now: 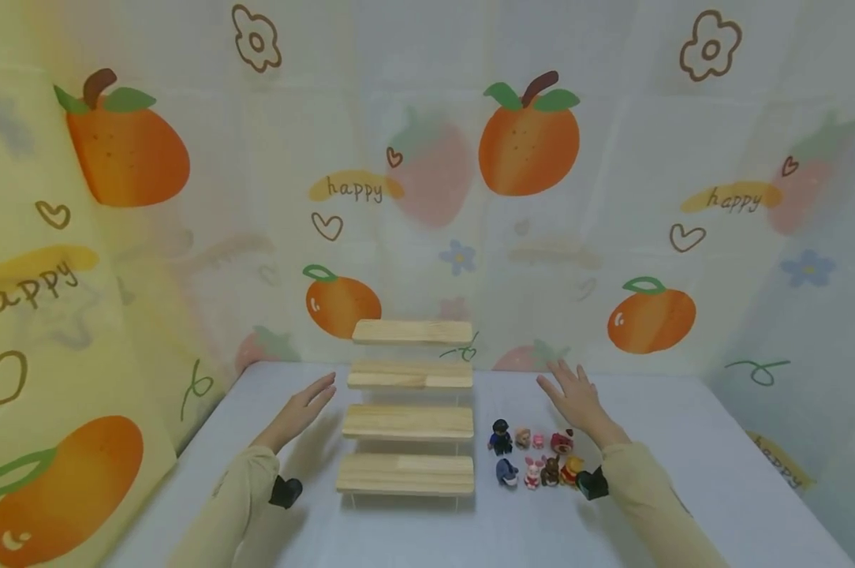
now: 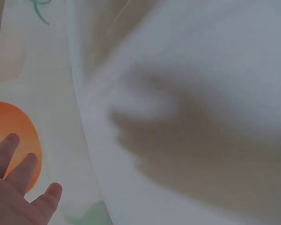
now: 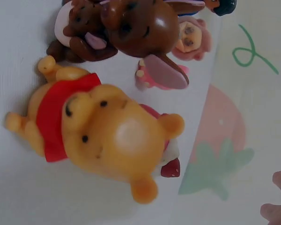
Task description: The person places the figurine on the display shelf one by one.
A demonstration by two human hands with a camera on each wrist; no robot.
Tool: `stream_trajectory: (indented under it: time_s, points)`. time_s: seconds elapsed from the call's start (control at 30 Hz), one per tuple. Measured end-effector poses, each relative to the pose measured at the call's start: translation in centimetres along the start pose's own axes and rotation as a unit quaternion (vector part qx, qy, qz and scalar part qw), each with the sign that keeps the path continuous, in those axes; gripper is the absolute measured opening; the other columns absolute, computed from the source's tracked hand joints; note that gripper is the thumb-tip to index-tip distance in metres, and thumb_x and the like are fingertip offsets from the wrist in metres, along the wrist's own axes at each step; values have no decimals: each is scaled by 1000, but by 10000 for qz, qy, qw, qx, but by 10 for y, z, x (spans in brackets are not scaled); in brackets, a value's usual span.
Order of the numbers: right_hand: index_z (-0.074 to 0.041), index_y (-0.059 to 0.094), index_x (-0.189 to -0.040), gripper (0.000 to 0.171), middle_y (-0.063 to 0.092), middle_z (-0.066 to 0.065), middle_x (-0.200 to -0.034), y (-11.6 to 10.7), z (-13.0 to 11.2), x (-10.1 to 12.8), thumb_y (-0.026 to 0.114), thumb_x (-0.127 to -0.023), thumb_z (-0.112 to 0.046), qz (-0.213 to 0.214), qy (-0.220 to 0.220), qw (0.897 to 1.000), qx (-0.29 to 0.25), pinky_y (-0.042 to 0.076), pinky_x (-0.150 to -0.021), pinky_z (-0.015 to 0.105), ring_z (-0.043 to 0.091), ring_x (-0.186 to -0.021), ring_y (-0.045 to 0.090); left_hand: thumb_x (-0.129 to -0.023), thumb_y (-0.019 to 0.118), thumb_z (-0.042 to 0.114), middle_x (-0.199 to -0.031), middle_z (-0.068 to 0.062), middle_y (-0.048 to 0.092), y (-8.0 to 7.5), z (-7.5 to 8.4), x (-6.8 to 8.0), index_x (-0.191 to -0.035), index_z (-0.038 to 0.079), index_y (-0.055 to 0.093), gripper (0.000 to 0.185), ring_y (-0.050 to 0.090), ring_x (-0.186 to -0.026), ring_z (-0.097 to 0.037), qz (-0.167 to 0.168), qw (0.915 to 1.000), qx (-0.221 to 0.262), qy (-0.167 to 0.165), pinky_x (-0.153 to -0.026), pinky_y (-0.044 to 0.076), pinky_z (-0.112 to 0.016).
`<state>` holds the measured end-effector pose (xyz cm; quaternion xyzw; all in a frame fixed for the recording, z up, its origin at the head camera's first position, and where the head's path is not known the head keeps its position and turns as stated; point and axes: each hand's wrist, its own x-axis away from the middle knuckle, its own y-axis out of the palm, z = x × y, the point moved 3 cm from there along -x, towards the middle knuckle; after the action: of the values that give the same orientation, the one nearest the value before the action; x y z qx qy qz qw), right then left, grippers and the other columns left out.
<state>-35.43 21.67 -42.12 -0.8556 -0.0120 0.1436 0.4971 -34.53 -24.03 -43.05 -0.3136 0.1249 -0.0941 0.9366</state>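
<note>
Four wooden steps (image 1: 406,422) stand bare on my desk (image 1: 683,489). Both my hands hover with fingers spread, holding nothing: left hand (image 1: 307,410) beside the steps, right hand (image 1: 576,398) over the figurines (image 1: 534,457), all waiting, none placed yet.

You are sitting in a small staged corner, more a home-style play or recording booth than a kitchen or workshop. A thin printed backdrop (image 1: 427,158) wraps round the back and both sides, hung like a curtain and covered with cartoon oranges, strawberries, flowers, hearts and the word "happy". In front of you lies a pale surface (image 1: 683,473) under a plain cloth. On it stand a stepped wooden display shelf (image 1: 408,410) with four tiers and a huddle of small cartoon toy figures (image 1: 537,457), among them a yellow bear in a red top (image 3: 98,136).
</note>
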Motion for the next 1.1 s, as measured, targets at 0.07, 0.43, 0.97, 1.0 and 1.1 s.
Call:
stream_trajectory:
  time_s: [0.07,0.43,0.97,1.0,1.1]
  points:
    - [8,29,-135,61,20,31,-138,0,1,2,34,-96,-39,60,-37,9999,-71,8,-90,72,53,-123,6,-98,34,34,-137,-21,32,4,0,1,-138,-1,28,54,25,-125,-38,-26,9998,192,12,-101,19,-54]
    - [8,25,-136,59,20,30,-138,1,-3,18,35,-96,-35,129,9,9983,-567,3,-90,72,53,-123,5,-86,61,19,-133,-19,39,27,4,9,-133,0,37,56,29,-123,-38,-18,9962,493,712,-96,19,-63]
    - [7,22,-137,60,23,27,-139,17,-9,26,35,-97,-35,82,45,9951,-989,4,-95,67,49,-126,5,-77,71,25,-119,-19,52,45,-2,15,-125,-2,47,60,43,-113,-34,75,9993,331,124,-90,35,-52]
    - [7,22,-137,60,23,27,-139,19,-8,26,34,-97,-35,96,25,9951,-979,4,-95,67,49,-126,6,-77,71,25,-120,-19,52,45,-2,16,-125,-3,47,61,43,-113,-34,90,9993,346,59,-90,35,-52]
    - [7,24,-137,58,24,27,-138,23,-5,27,35,-97,-34,125,11,9950,-988,5,-95,67,49,-125,8,-76,71,29,-120,-17,52,48,-8,15,-126,0,47,63,43,-113,-33,129,9992,383,32,-90,36,-51]
